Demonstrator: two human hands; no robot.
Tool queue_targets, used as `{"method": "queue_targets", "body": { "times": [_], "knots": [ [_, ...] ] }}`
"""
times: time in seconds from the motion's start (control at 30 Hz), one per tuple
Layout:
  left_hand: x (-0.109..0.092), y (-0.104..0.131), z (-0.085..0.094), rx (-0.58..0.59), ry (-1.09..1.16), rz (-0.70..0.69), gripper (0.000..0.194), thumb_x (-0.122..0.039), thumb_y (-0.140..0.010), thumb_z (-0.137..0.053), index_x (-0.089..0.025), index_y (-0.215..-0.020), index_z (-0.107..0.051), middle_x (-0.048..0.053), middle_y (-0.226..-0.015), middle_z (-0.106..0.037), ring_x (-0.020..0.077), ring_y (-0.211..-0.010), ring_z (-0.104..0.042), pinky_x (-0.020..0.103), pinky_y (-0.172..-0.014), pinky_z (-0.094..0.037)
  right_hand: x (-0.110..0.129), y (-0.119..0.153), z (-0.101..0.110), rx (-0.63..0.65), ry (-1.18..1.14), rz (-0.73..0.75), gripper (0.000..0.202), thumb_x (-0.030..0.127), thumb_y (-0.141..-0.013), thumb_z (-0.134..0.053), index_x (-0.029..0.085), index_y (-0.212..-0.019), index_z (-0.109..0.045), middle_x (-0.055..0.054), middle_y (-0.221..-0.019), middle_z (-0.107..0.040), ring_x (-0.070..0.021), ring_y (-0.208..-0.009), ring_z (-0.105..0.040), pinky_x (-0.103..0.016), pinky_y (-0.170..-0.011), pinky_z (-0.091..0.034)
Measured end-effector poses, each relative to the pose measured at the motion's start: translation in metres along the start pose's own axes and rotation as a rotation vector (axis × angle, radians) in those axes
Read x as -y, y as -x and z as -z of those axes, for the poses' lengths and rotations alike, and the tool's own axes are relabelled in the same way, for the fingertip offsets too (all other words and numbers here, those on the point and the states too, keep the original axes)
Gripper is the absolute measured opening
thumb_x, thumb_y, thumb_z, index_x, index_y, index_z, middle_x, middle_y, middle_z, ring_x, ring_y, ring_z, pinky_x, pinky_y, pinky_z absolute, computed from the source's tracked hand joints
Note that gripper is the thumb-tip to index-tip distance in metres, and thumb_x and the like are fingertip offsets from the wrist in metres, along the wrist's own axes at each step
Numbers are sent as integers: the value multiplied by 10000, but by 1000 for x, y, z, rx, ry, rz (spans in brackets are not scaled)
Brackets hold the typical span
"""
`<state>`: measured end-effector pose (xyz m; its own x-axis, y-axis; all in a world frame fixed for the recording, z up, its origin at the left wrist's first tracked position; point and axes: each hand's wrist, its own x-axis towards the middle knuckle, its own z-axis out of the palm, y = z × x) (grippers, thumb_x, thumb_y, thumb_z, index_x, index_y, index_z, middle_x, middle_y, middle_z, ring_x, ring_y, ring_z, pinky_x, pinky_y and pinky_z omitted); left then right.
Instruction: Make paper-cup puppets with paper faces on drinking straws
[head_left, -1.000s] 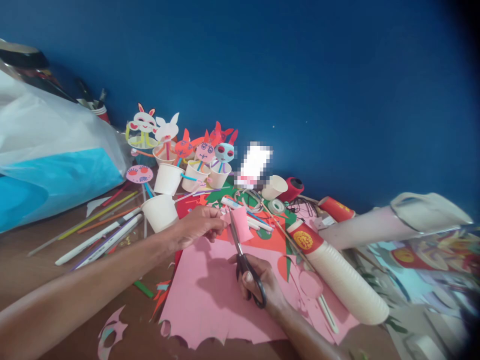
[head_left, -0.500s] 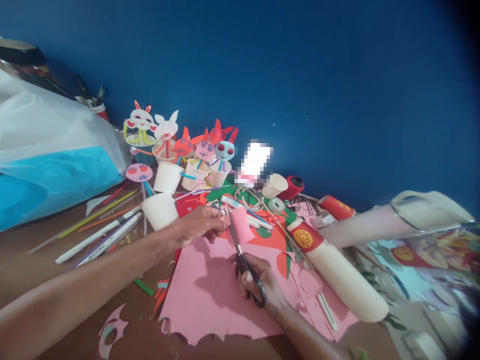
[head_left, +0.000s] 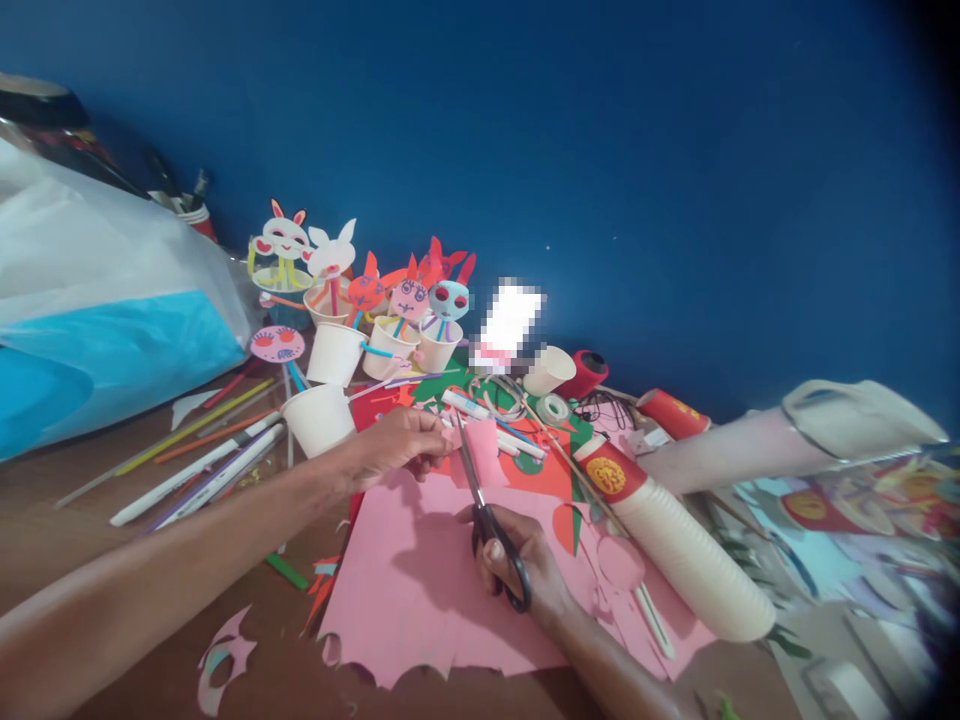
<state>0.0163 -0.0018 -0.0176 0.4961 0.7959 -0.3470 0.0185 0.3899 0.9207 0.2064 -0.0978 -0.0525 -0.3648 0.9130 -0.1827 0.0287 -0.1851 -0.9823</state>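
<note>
My left hand (head_left: pixel 416 440) pinches the left edge of a small pink paper piece (head_left: pixel 480 455). My right hand (head_left: pixel 514 560) is wrapped round the black handles of a pair of scissors (head_left: pixel 491 530), whose blades point up and lie across the small piece, close to my left fingertips. Below both hands lies a large pink sheet (head_left: pixel 420 600) with a scalloped lower edge. A pink paper circle (head_left: pixel 622 563) is to the right of my right hand.
Behind my left hand stand white cups (head_left: pixel 336 355) with paper animal faces. Straws and markers (head_left: pixel 217 470) lie left. A long stack of paper cups (head_left: pixel 690 560) slants at the right. A plastic bag (head_left: pixel 112 300) fills the far left.
The small pink piece has tilted slightly between the blades and my left fingers. Both hands and the scissors have stayed nearly in place.
</note>
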Motion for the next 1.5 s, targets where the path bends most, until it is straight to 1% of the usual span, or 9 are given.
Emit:
{"method": "queue_targets", "body": {
  "times": [0.2, 0.37, 0.53, 0.7, 0.9, 1.13, 1.33, 1.5],
  "knots": [
    [-1, 0, 0, -44, 1, -11, 202, -262, -655, -619, -141, -536, -509, -33, -468, -521, 67, -420, -455, 207, -460, -379, -1, 0, 1, 2, 10, 16, 509, 546, -729, -534, 102, -976, -558, 45, -452, -453, -60, -360, -377, -181, -365, -319],
    [-3, 1, 0, -45, -38, 1, 203, -257, -632, -631, -137, -511, -521, -23, -453, -522, 78, -428, -468, 215, -465, -396, 0, 0, 0, 15, 16, 1, 529, 567, -713, -537, 106, -972, -560, 49, -460, -450, -61, -361, -381, -182, -363, -320],
    [-4, 1, 2, -4, -68, -12, 209, -253, -647, -619, -138, -507, -514, -15, -457, -533, 78, -429, -467, 218, -472, -404, 3, -1, -2, 60, -14, 0, 545, 574, -703, -544, 108, -984, -552, 51, -467, -443, -63, -371, -386, -184, -374, -331],
    [-3, 1, 3, 47, -45, 6, 195, -252, -652, -612, -142, -529, -510, -21, -458, -522, 75, -417, -457, 210, -454, -398, 2, 0, -2, 79, -14, 7, 548, 577, -699, -547, 120, -1003, -547, 45, -508, -448, -62, -396, -375, -191, -394, -353],
    [-1, -3, 7, 72, -41, 32, 142, -238, -632, -616, -138, -565, -541, -15, -496, -532, 79, -433, -470, 212, -462, -421, -1, 1, 1, 59, 39, 7, 524, 567, -726, -521, 121, -997, -559, 42, -498, -445, -64, -391, -378, -186, -386, -341],
    [0, -4, 11, 100, -26, 31, 108, -223, -645, -613, -136, -598, -571, -14, -503, -538, 79, -444, -471, 210, -468, -429, 3, 2, -1, 40, 40, -10, 532, 573, -714, -530, 110, -972, -573, 41, -484, -455, -58, -369, -378, -182, -373, -332],
    [0, -4, 10, 80, -14, 59, 161, -256, -657, -626, -130, -579, -563, -7, -494, -550, 81, -438, -477, 210, -466, -413, 2, 0, -1, 11, 21, -20, 518, 561, -707, -549, 112, -962, -573, 41, -478, -462, -62, -366, -394, -182, -370, -332],
    [-3, 0, 7, 91, 4, 46, 201, -320, -705, -584, -124, -696, -628, 25, -586, -602, 95, -487, -511, 213, -474, -398, 1, 0, 0, -1, -4, -6, 509, 544, -711, -558, 108, -974, -560, 45, -476, -463, -60, -365, -393, -179, -373, -328]
  ]
}}
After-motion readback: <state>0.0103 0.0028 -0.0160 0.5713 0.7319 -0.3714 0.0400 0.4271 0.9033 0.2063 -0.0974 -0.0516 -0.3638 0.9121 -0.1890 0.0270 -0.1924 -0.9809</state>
